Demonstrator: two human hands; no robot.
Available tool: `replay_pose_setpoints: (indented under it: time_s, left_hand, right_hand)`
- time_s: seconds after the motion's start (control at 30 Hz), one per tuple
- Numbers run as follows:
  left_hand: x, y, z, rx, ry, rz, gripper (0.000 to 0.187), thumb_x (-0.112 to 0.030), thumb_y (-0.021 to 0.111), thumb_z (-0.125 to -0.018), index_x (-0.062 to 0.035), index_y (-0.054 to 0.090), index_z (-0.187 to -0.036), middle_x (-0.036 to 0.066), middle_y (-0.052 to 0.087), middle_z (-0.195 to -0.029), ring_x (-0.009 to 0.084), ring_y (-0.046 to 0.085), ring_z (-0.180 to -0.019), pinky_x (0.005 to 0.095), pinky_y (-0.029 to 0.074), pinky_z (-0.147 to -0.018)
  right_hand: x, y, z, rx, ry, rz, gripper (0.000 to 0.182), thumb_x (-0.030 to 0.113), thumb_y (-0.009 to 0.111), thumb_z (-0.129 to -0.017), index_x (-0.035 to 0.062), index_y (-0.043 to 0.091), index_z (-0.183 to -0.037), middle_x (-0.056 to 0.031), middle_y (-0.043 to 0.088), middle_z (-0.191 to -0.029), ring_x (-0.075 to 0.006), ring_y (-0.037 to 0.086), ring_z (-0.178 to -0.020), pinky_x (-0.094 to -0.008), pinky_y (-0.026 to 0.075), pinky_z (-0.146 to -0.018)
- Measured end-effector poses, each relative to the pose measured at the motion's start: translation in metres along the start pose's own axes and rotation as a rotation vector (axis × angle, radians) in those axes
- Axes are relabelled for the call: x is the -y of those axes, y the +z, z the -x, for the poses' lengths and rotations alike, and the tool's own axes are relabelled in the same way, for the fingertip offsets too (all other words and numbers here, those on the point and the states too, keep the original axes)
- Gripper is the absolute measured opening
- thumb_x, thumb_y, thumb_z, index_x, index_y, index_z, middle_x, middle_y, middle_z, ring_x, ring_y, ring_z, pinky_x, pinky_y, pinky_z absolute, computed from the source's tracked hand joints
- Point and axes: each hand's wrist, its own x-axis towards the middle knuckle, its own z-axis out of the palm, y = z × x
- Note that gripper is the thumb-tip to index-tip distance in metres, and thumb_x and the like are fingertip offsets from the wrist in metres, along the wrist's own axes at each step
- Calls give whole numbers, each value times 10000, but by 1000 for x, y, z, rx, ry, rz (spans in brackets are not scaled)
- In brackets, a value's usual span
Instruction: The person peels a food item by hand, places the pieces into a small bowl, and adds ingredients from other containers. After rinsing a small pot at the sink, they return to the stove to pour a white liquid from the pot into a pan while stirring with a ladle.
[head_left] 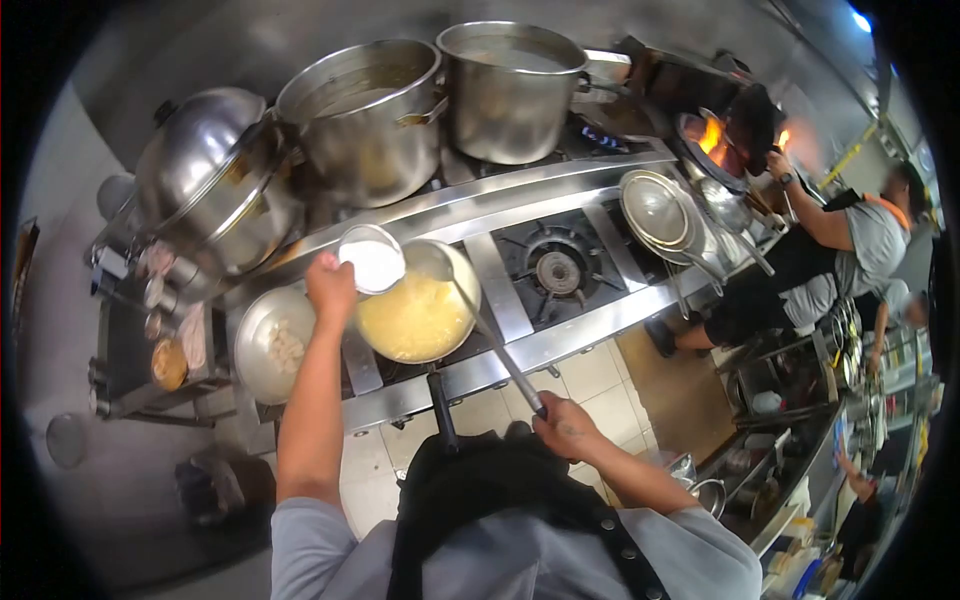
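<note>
My left hand (332, 285) grips the edge of a small metal bowl (371, 258) with white contents, tilted above the left rim of a pan. The pan (415, 320) sits on the stove and holds yellow liquid with small bits in it. In my right hand (563, 425) is the long handle of a ladle (497, 345); the ladle's head lies at the far side of the pan, over the yellow liquid. The pan's black handle (442, 412) points toward my apron, and neither hand is on it. Left of the pan, a wide metal bowl (262, 350) holds pale pieces.
Large steel pots (360, 130) stand along the back, one under a domed lid (205, 135). An unlit burner (560, 268) lies right of the pan, then strainers (657, 212). At the right, a co-worker (850, 245) holds a pan near flames (711, 138).
</note>
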Motion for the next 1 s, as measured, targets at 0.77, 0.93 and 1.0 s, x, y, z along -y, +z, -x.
replay_pose_setpoints:
  time_s: [0.77, 0.93, 1.0]
  left_hand:
    - [-18, -10, 2, 59, -82, -30, 151, -62, 596, -695, 14, 466, -694, 132, 523, -645, 260, 513, -602, 350, 435, -618]
    - [-28, -16, 2, 67, -99, -36, 149, -58, 591, -698, 21, 464, -704, 153, 524, -654, 294, 518, -609, 354, 437, -625]
    - [-31, -18, 1, 69, -91, -40, 152, -60, 590, -700, 20, 461, -701, 151, 524, -653, 297, 517, -609, 359, 437, -627]
  right_hand:
    - [38, -22, 0, 276, 354, -772, 205, 41, 552, -839, -45, 517, -1021, -46, 520, -604, -130, 486, -386, -273, 404, -379]
    - [28, -11, -1, 207, 247, -442, 216, 100, 571, -845, -45, 518, -994, -116, 567, -624, -225, 567, -456, -342, 453, -459]
    - [18, -2, -2, 123, 142, -146, 251, 139, 602, -826, -39, 519, -982, -194, 593, -672, -354, 616, -609, -412, 479, -567]
